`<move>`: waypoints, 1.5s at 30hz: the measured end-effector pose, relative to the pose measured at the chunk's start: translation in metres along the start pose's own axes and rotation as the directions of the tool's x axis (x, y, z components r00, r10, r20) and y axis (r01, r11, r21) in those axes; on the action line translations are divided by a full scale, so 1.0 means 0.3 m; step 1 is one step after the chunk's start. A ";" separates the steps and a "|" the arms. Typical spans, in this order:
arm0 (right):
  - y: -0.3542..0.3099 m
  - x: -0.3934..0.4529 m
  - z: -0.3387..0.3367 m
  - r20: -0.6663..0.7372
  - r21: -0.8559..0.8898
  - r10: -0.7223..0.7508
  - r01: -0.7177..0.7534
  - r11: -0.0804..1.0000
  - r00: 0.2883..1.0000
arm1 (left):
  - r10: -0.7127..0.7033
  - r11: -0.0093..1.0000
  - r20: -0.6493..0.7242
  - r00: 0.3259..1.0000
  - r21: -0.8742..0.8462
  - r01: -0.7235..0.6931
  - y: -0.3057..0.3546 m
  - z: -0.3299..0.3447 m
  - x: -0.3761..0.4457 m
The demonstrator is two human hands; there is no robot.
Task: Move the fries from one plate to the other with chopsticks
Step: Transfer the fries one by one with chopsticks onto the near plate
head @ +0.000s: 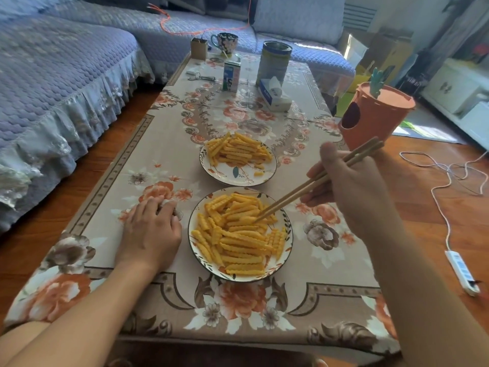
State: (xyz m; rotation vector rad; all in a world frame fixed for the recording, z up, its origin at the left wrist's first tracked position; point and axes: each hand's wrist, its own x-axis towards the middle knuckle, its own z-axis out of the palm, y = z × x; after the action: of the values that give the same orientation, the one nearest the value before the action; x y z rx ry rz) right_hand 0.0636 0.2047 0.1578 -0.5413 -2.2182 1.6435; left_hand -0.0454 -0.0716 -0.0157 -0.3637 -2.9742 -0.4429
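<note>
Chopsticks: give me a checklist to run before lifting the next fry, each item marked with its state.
1. Right hand grips the chopsticks: ok.
2. Tips down among the fries on the near plate: ok.
3. One fry pinched between the tips: cannot tell.
4. Far plate has bare space to drop onto: ok.
5. Left hand rests on the tablecloth, clear of both plates: ok.

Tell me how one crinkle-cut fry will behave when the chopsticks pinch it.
The fries look straight and rigid, so one probably stays stiff. Their ridges likely help the chopsticks grip. They lie piled crosswise, so lifting one may shift its neighbours.
</note>
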 end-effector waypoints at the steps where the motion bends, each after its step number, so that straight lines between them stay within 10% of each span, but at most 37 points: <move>1: 0.003 -0.008 0.015 0.029 -0.011 -0.010 0.011 1.000 1.000 | -0.001 1.000 0.001 1.000 -0.004 0.001 0.002 -0.002 0.001; 6: 0.009 -0.015 0.042 0.130 -0.019 -0.038 0.041 0.999 0.991 | 0.008 1.000 0.009 1.000 -0.011 -0.007 0.001 -0.006 -0.004; 16: 0.094 0.218 0.035 -0.224 -0.036 -0.130 0.125 0.992 0.966 | 0.021 1.000 0.006 1.000 -0.005 -0.021 -0.007 -0.001 -0.001; 45: 0.048 0.045 -0.063 -0.116 -0.235 -0.086 0.057 0.970 0.990 | 0.013 1.000 0.024 1.000 -0.002 -0.013 -0.007 0.002 0.001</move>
State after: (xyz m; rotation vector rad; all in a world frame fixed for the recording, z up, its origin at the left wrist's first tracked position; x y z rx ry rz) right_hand 0.0623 0.2308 0.1499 -0.5985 -2.3199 1.2867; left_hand -0.0462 -0.0732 -0.0166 -0.3908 -2.9932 -0.4434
